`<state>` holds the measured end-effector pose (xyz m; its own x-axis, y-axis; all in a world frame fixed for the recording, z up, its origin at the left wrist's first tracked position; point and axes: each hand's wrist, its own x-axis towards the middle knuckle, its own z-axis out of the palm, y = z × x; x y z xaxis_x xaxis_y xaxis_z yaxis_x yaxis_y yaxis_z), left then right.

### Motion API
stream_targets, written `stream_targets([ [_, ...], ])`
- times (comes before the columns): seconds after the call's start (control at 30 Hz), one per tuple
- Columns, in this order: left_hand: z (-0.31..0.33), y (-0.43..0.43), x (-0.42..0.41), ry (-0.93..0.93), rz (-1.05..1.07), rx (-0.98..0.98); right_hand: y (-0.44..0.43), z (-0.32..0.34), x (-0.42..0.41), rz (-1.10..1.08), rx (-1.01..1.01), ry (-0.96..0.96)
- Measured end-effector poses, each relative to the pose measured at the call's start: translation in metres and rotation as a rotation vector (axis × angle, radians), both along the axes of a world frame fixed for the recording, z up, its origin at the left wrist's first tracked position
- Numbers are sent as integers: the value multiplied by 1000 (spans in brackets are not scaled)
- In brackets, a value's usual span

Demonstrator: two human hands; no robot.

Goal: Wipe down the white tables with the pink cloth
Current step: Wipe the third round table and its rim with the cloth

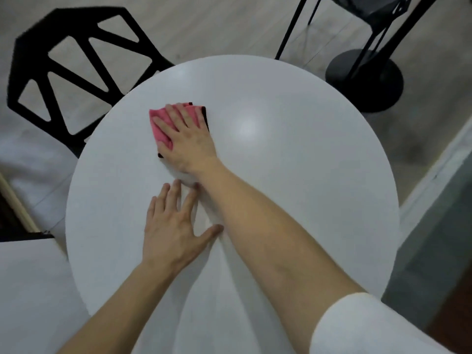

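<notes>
Your right grip [189,139] lies flat on the pink cloth [158,123], fingers straight, pressing it onto the round white tabletop [306,175] left of centre. Your left grip [173,226] rests flat on the bare surface nearer you (thumb just beside your right forearm). A black chair [71,19] stands far left, and a black pedestal base [365,80] far right.

Right arm: white sleeve [357,325], plain smooth fabric, hem curving across the arm near the elbow, lower right of frame; forearm bare. Left arm: bare to the bottom edge. Left hand [171,226], right hand [189,139]: bare.
</notes>
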<state>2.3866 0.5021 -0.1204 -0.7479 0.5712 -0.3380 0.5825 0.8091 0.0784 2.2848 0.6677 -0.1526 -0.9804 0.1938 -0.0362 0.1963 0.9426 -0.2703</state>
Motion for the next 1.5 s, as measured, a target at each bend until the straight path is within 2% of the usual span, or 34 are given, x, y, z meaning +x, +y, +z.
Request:
stream_targets([
  [0.07,2,4,2,1,14,-6,45,-7,41,-98,-15,41],
  [0.17,7,9,2,-9,28,-20,125,-15,155,-432,45,59],
  [0.3,13,10,3,-4,17,-25,174,-12,307,-784,90,-31],
  [0.37,15,10,1,-2,2,-22,166,-14,315,-920,106,-88],
  [0.43,19,8,-4,-22,-16,-27,144,-12,275,-1009,97,-91],
  [0.5,22,-1,-8,-67,-29,-38,109,-10,206,-916,86,-51],
  [0.63,28,-47,-3,-44,60,-27,-14,1,70,-424,57,-57],
  [0.7,26,-74,5,-50,83,-42,-55,5,46,-244,25,-98],
  [0.77,21,-88,9,-73,55,-75,-49,1,57,-164,-1,-45],
  [0.87,17,-88,6,-56,55,-90,8,-8,126,-265,-17,33],
  [0.97,19,-82,4,-43,43,-111,77,-11,246,-508,54,-3],
  [1.07,20,-81,4,-49,50,-108,104,-11,345,-693,81,-68],
  [1.13,21,-83,6,-67,55,-86,99,-14,358,-788,108,-119],
  [1.23,23,-93,19,-86,63,-30,65,-7,297,-880,88,-127],
  [1.3,26,-110,39,-67,98,15,19,-4,225,-725,78,-116],
  [1.4,31,-142,68,15,162,51,-83,5,124,-320,32,-103],
  [1.5,25,-168,83,58,189,64,-148,10,95,-41,8,-105],
])
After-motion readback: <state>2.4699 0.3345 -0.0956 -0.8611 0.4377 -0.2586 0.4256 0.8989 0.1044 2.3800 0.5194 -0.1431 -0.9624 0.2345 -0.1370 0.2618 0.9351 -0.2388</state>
